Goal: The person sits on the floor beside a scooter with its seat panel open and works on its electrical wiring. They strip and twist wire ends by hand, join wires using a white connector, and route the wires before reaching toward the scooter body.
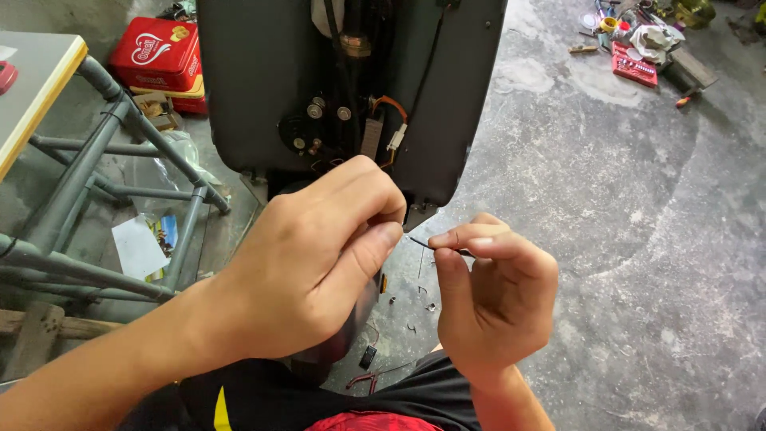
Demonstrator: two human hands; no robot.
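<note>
Thin black wire (421, 243) held mid-frame, between both hands, in front of lower edge of dark machine panel (263, 88); wire end runs short and slightly tilted, left end toward left thumb; right hand (495, 291) pinches wire betw. thumb and forefinger, other fingers curled in; left hand (311, 267) closed in a pinch, thumb tip pressed to curled forefinger right at wire's other end; whether it actually grips the wire cannot tell, tip hidden by thumb; hands just beside each other, not touching

Panel behind hands: open back w/ bolts, an orange wire loop (391, 108) and white plug connector (396, 140) hanging above left hand's knuckles; small bits of cut wire and screws (415, 299) scattered on grey concrete floor (638, 239) below hands

Further out: grey metal table frame (104, 183) at left, w/ paper scraps under it; red tin box (158, 52) top left on floor; top right, well apart, a clutter of tools incl. red socket tray (633, 64); black and red clothing at bottom edge
</note>
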